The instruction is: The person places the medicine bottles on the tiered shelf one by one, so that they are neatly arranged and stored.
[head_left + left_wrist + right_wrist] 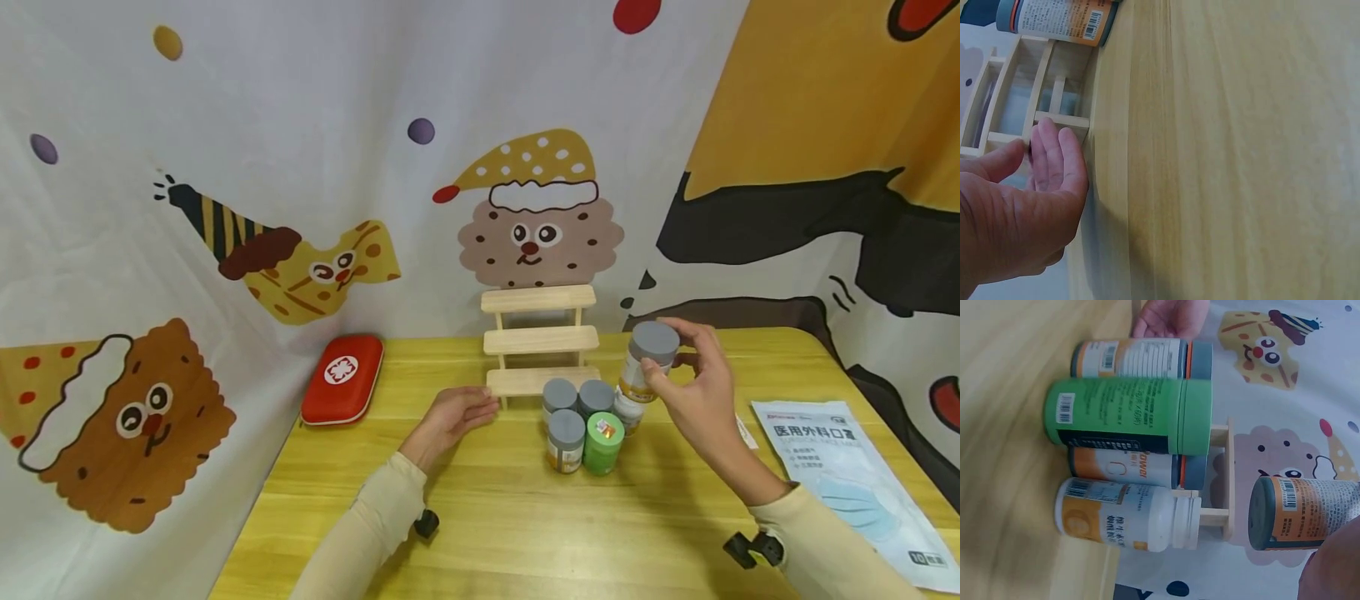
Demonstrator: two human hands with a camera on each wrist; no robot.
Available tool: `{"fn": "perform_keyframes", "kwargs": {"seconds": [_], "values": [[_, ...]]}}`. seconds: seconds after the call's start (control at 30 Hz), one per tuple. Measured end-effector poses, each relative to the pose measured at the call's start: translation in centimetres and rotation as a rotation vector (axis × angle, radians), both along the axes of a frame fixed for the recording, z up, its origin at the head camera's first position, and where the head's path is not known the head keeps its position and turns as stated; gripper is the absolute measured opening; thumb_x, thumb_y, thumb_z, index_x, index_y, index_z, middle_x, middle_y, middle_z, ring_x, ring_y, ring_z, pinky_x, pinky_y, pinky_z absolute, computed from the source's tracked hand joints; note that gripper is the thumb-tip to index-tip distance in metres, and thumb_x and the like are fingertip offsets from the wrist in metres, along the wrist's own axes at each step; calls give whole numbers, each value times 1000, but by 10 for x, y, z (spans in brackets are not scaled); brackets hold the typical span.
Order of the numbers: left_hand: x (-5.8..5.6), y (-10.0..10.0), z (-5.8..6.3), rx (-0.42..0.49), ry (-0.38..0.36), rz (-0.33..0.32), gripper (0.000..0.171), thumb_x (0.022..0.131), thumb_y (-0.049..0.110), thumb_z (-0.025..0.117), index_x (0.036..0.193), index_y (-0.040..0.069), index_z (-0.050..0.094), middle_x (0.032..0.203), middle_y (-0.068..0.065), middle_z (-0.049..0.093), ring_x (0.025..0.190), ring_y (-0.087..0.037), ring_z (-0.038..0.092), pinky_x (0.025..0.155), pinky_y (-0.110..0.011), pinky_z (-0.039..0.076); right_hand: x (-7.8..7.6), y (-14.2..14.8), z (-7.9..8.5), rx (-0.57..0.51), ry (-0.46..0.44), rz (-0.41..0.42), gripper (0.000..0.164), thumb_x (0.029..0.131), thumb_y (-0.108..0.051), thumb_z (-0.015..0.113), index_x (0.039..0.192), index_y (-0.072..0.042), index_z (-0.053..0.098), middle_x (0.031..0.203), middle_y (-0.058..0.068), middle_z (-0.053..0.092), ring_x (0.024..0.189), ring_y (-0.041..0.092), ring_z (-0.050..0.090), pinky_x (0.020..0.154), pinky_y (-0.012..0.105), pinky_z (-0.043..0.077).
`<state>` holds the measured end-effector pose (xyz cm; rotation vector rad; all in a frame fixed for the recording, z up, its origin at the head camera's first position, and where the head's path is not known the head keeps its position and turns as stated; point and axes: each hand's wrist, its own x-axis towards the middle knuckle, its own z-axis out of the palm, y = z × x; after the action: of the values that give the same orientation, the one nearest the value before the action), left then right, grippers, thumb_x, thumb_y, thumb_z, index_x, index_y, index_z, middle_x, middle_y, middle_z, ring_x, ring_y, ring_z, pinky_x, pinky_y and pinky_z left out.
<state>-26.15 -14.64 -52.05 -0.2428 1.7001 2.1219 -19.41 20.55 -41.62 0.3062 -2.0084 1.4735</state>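
Note:
My right hand (697, 392) grips a grey-lidded supplement bottle (643, 367) with an orange and white label, raised off the table. Under it stands a white bottle (1160, 515), partly hidden in the head view. Beside that are several grey-lidded bottles (566, 440) and one green bottle (603, 450), grouped before the right part of a three-tier wooden rack (540, 340). My left hand (456, 417) is at the left end of the rack's lowest shelf. Its fingers (1054, 156) look nearly straight and close to the shelf end; whether they touch it I cannot tell.
A red zip case (342, 381) lies at the back left of the wooden table (510, 533). To the right is a flat pack of surgical masks (847, 475), with a small white slip (746, 432) near it. A cartoon-printed cloth (420, 217) hangs behind the table.

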Motion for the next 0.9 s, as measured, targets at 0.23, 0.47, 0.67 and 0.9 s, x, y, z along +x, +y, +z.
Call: {"fn": "perform_keyframes", "kwargs": {"seconds": [0.23, 0.47, 0.67, 0.9], "values": [[1, 1, 1, -4, 4, 9, 39, 107, 8, 61, 141, -8, 57, 125, -21, 75, 105, -19, 77, 111, -44, 59, -23, -17, 4, -6, 25, 30, 57, 85, 12, 74, 140, 0, 63, 120, -16, 51, 107, 2, 51, 81, 18, 45], [1, 1, 1, -6, 6, 8, 41, 107, 9, 62, 143, -8, 57, 129, -23, 73, 109, -22, 77, 112, -44, 58, -34, -37, 24, -3, -16, 34, 58, 91, 1, 78, 146, -10, 62, 122, -8, 54, 99, 4, 57, 86, 11, 49], [1, 3, 1, -16, 8, 12, 38, 107, 8, 61, 142, -8, 58, 129, -23, 73, 111, -22, 76, 111, -43, 59, -44, -55, 35, 25, -95, 38, 55, 94, -13, 81, 146, -10, 62, 129, 9, 62, 110, 1, 56, 85, 14, 57], [5, 4, 2, -29, 17, 23, 38, 107, 8, 60, 141, -9, 58, 128, -23, 73, 110, -22, 76, 110, -43, 60, -65, -73, 46, 53, -172, 87, 52, 93, -22, 84, 140, -12, 65, 130, 11, 67, 118, 17, 61, 78, 9, 56]]}}
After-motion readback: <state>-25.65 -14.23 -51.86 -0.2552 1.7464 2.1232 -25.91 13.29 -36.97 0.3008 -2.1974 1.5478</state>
